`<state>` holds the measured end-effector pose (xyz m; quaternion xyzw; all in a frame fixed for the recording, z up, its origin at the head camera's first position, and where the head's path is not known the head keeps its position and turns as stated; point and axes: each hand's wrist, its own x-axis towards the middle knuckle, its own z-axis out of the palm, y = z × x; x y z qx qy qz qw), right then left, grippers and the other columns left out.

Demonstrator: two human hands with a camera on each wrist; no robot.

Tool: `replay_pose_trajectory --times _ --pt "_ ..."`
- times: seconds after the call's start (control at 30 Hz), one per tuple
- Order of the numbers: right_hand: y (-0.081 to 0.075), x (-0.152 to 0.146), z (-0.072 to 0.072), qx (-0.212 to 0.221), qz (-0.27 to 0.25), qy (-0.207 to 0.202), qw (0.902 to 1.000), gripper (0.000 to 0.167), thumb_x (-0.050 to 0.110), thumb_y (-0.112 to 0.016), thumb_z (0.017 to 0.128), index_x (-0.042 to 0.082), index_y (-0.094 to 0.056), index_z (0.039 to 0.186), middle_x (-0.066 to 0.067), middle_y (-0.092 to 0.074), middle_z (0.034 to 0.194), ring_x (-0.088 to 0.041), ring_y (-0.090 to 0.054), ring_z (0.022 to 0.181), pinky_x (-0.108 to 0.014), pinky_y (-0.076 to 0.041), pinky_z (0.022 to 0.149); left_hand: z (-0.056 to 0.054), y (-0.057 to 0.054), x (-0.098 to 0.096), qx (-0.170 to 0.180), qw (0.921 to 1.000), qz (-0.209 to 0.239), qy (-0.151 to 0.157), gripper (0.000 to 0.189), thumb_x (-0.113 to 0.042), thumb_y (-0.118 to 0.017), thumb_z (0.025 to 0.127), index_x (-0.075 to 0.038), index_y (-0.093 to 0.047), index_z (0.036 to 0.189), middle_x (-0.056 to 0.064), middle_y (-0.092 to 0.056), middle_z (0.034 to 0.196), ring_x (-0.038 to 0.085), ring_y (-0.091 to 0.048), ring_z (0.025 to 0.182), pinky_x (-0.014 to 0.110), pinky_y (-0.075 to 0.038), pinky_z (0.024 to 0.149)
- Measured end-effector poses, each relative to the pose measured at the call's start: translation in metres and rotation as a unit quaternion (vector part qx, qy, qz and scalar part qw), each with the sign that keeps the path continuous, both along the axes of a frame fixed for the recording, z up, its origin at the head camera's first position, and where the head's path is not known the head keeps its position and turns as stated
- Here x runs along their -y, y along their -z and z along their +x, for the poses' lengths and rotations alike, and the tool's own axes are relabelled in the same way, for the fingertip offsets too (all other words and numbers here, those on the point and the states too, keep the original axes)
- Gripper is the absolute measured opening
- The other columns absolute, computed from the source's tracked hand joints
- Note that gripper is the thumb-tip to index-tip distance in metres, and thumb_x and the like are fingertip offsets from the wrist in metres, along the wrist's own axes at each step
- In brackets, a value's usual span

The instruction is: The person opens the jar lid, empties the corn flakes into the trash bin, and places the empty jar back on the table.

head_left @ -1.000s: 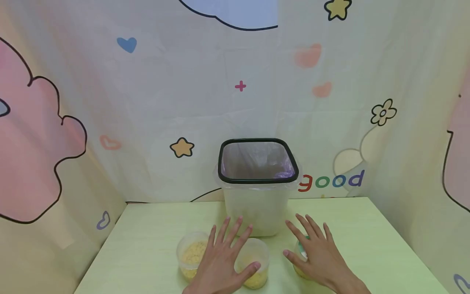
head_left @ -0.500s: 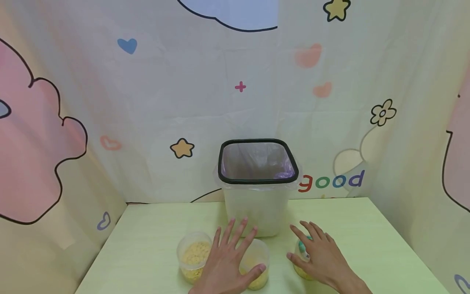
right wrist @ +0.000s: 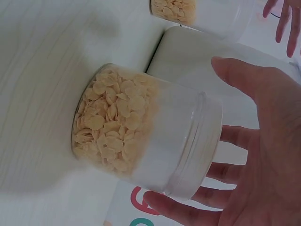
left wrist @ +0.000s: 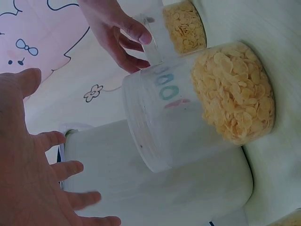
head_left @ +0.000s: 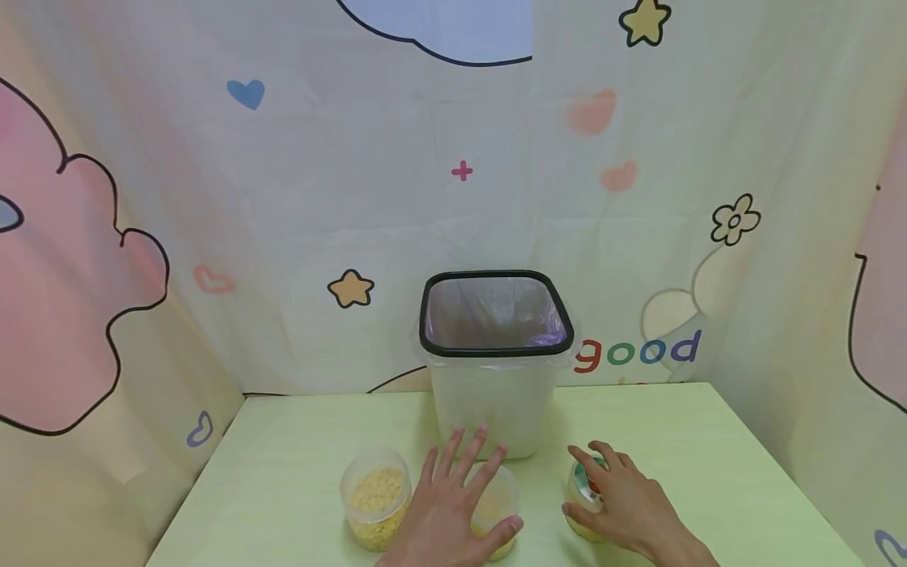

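Over the middle clear jar [head_left: 497, 498], my left hand [head_left: 449, 512] hovers with its fingers spread and holds nothing. The left wrist view shows that jar upright without a lid, yellowish flakes [left wrist: 235, 89] filling its lower part. My right hand [head_left: 627, 504] is at the top of the right jar [right wrist: 117, 127], which holds similar flakes and wears a lid [right wrist: 202, 146] with a green-and-red printed top. Its fingers reach around the far side of the lid, while the thumb stands out apart from it. A third lidless jar of flakes [head_left: 375, 504] stands left of my left hand.
A white bin [head_left: 496, 402] with a black rim and a purplish liner stands behind the jars, near the back of the pale green table [head_left: 298, 441]. A printed curtain [head_left: 340, 173] encloses the table at the back and sides.
My right hand has lowered toward the right jar's lid and its fingers have bent more. My left hand has drifted slightly right and down, still spread. The jars stay put.
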<state>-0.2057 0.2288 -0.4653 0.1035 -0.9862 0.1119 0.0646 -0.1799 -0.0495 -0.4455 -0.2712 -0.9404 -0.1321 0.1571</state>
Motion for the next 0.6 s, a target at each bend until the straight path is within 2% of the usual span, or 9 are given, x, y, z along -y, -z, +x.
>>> replay_pose_trajectory --times 0.2,0.43,0.6 --pt "0.002 -0.0021 -0.0008 0.009 -0.011 0.008 0.9999 0.082 0.066 -0.073 0.073 0.026 -0.051 0.142 -0.012 -0.051 0.141 -0.037 -0.057 0.115 -0.058 -0.054 0.066 0.0015 -0.0018 -0.0034 0.015 0.9998 0.008 -0.003 0.078 -0.078 -0.035 0.088 -0.038 -0.025 0.155 -0.005 -0.017 0.166 0.036 -0.02 0.151 0.062 -0.032 0.113" --pt "0.0054 -0.0026 -0.0041 0.008 -0.029 0.005 0.9995 0.07 0.056 -0.076 0.076 0.021 -0.058 0.134 -0.012 -0.056 0.132 -0.033 -0.061 0.106 -0.055 -0.055 0.068 0.0006 -0.0012 -0.0045 0.027 0.9995 0.013 -0.006 0.079 -0.081 -0.032 0.087 -0.04 -0.025 0.154 -0.001 -0.022 0.164 0.038 -0.023 0.149 0.061 -0.033 0.113" --pt "0.0041 -0.0018 -0.0063 0.001 -0.027 0.005 0.9996 0.064 0.052 -0.079 0.074 0.021 -0.062 0.128 -0.009 -0.058 0.126 -0.028 -0.061 0.101 -0.051 -0.056 0.068 0.0002 -0.0022 -0.0058 0.037 0.9992 0.018 -0.004 0.08 -0.082 -0.03 0.086 -0.041 -0.022 0.155 -0.001 -0.021 0.165 0.037 -0.023 0.15 0.06 -0.033 0.114"
